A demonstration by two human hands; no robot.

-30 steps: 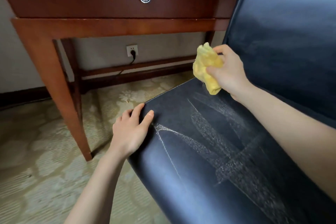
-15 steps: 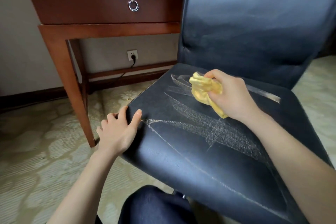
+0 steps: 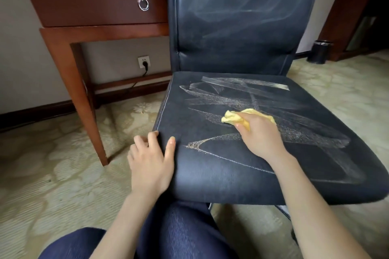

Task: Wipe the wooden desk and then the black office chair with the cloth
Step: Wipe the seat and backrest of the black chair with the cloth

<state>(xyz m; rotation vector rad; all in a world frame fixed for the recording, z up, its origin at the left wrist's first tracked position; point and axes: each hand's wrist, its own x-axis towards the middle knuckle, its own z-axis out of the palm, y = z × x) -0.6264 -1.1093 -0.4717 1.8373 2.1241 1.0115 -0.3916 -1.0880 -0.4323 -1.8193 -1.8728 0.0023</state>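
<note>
Bare forearms, dark blue ribbed trousers

view: head, single wide-angle camera | place: above the person's knees, before the front edge of the chair seat | facing: forward and down | nearness: close, seat fills the middle | behind left: desk

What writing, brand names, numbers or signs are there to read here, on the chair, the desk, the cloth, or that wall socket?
No readable text anywhere in this view.
Black leather office chair: no label, only pale wipe streaks.
Brown wooden desk: none; its drawer bears a plain silver ring pull.
Crumpled yellow cloth: no print.
White wall socket: any marking too small to read.
Dark round bin: no legible label.
</note>
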